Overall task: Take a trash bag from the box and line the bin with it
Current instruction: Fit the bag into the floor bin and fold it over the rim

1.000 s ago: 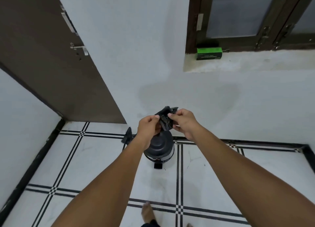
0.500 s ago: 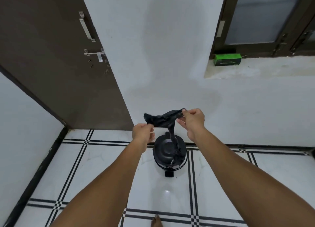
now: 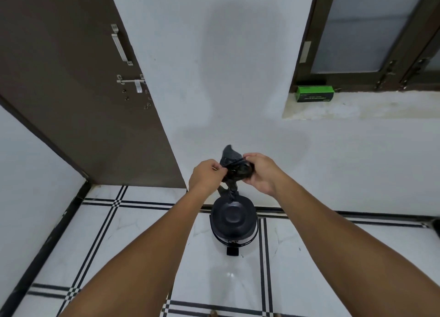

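You held a crumpled black trash bag (image 3: 234, 168) between both hands above the black pedal bin (image 3: 233, 224), whose lid was shut. Your left hand (image 3: 206, 176) pinched the bag's edge with thumb and fingertips closed on it; your right hand (image 3: 260, 171) cupped the bunched plastic, fingers closed around it. A twisted tail of the bag hung down to just over the bin's lid. The bin stood on the white tiled floor (image 3: 133, 233) against the wall. Well above and to the right of the bin, the green box (image 3: 314, 93) sat on the window ledge (image 3: 357, 107). A brown door (image 3: 83, 90) stood up and to the left of the bin.
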Tool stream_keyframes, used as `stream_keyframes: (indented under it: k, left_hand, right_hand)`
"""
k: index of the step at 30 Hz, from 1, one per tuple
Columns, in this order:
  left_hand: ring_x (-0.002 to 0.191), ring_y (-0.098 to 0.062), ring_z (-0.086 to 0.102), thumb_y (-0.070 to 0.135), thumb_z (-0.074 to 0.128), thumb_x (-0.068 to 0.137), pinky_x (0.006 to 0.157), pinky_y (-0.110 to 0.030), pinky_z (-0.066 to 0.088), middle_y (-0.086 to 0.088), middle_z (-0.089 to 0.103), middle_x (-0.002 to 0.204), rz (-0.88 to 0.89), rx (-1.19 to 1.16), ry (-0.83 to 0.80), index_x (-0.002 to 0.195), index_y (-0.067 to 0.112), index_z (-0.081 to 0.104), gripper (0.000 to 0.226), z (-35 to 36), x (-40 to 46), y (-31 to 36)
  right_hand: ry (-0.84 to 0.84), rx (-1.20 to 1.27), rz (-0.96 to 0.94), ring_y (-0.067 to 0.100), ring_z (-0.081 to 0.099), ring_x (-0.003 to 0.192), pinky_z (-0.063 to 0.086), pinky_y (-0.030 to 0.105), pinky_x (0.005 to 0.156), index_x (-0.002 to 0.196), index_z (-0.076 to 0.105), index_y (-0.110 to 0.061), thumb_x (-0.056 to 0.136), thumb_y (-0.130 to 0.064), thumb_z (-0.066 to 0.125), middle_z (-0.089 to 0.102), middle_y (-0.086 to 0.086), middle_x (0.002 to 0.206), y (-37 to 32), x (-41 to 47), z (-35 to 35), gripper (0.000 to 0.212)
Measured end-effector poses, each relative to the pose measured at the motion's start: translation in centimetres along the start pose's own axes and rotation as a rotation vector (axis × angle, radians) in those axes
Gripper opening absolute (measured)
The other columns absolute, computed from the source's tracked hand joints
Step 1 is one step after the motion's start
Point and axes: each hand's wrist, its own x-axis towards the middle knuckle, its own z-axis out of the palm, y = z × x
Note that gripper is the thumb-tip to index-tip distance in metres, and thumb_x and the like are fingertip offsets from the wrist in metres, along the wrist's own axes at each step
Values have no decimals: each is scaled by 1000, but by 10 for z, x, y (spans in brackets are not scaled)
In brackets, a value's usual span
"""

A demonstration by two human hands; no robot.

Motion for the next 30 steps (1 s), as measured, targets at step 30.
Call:
stream_keyframes:
  k: [30]
  left_hand:
    - [85, -20, 56, 0, 48, 95, 70, -28, 51, -4, 51, 110, 272, 199, 233, 108, 16, 63, 26, -5, 12, -12]
  right_hand:
    - [103, -797, -178, 17, 60, 69, 51, 27, 65, 80, 62, -13, 79, -32, 87, 64, 1, 79, 0, 8, -14, 31]
